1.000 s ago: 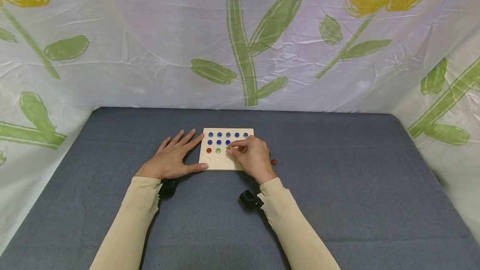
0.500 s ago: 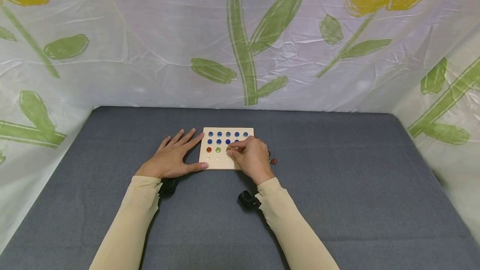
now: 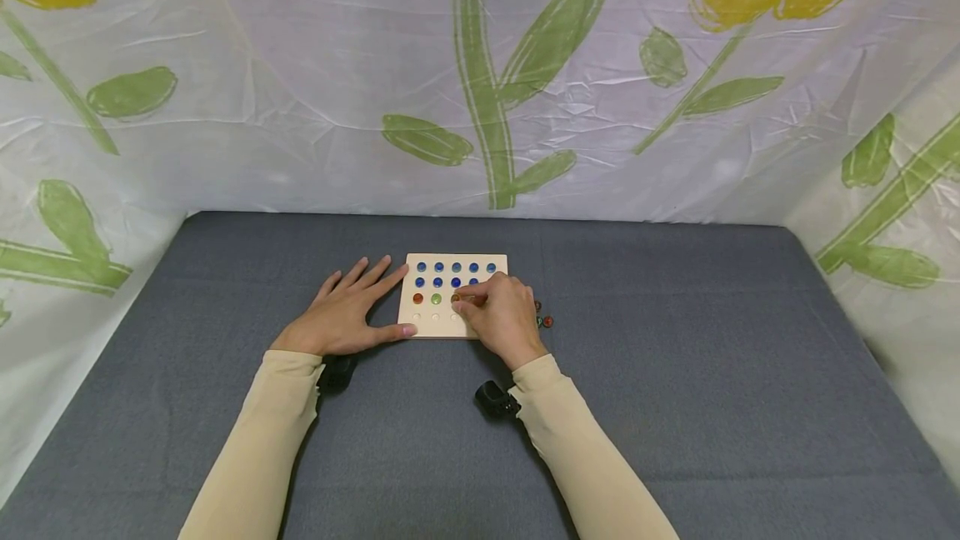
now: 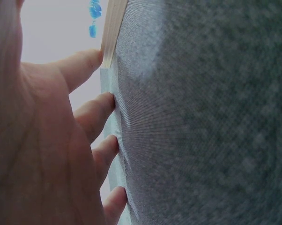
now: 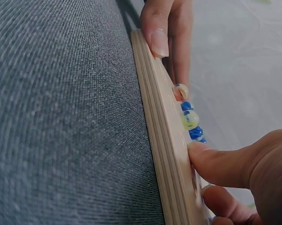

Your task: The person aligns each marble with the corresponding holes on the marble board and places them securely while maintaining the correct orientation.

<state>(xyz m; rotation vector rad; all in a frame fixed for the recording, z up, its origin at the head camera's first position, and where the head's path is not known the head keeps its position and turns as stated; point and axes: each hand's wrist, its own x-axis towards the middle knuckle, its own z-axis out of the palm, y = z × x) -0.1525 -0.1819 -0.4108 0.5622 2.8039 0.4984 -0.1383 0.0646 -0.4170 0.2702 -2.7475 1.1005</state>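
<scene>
A pale wooden board with rows of hollows lies on the table. Blue marbles fill its far rows as far as they show; a red marble and a green marble sit in the third row. Just right of the green one, my right hand pinches an amber marble between thumb and forefinger, low over the board. In the right wrist view the thumb hides that marble. My left hand is spread flat, its thumb and forefinger touching the board's left side.
Several loose marbles lie on the grey tablecloth right of the board, partly behind my right hand. The nearest row shows bare hollows. A flower-patterned curtain rises behind the table.
My right hand has shifted slightly left with the amber marble, now in line with the third row. More of the loose marbles shows past it. The left hand keeps its place.
</scene>
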